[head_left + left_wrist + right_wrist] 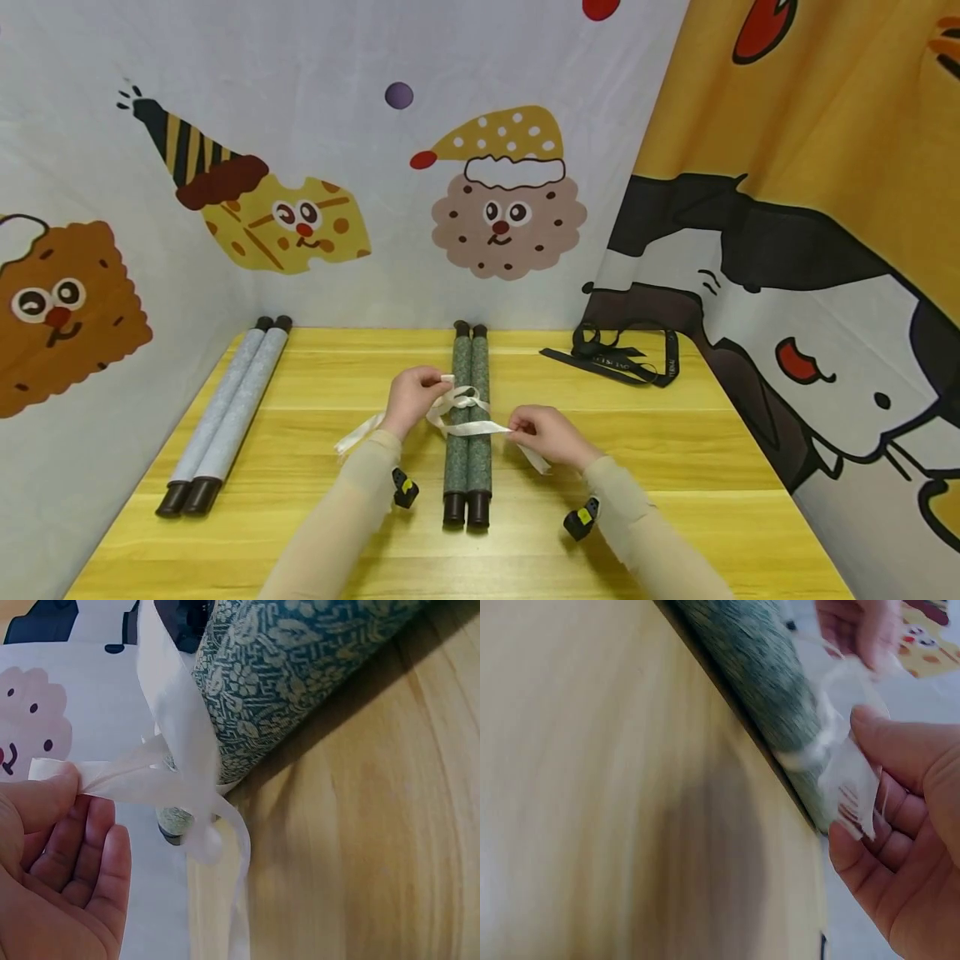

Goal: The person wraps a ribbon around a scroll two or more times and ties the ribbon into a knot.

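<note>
A green patterned scroll, rolled up from both ends with dark brown knobs, lies lengthwise in the middle of the table. A white ribbon goes around it and is looped and crossed on top. My left hand pinches one part of the ribbon between thumb and forefinger, above the scroll's left side. On the right side my right hand pinches another part, drawn out from the scroll. In the right wrist view, a frayed ribbon end hangs by the right fingers. Another ribbon tail lies beyond the left wrist.
A pale grey-blue scroll lies at the table's left. Toward the back right is a bundle of black ribbon with light lettering. Cartoon-printed cloth hangs behind the wooden table and along its sides.
</note>
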Motion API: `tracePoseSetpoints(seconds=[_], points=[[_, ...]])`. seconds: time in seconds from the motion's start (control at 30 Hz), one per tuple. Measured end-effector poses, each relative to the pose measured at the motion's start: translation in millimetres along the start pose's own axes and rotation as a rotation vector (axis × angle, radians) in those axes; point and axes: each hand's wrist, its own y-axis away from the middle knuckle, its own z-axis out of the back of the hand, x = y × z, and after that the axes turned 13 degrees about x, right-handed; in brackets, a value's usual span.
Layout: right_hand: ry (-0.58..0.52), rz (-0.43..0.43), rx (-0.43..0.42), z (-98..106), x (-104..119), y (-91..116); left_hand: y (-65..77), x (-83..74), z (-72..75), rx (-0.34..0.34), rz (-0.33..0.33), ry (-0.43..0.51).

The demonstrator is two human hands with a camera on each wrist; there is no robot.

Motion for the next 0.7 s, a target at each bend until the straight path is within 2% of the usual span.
tracePoseSetpoints(seconds=[0.1, 0.33, 0.53, 0.7], points=[[-0.025, -0.019, -0.015, 12, -7, 13, 1.1, 2.4, 0.9, -0.003, 0.003, -0.004], [-0.001, -0.047, -0.077, 39, -21, 40, 2.1, 7.3, 1.7, -0.009, -0.003, 0.009], [-0.019, -0.069, -0.121, 53, -29, 58, 3.0, 14.3, 2.6, -0.004, -0.004, 0.03], [0.0, -0.128, -0.149, 63, -35, 71, 4.1, 20.5, 5.4, -0.008, -0.01, 0.042]])
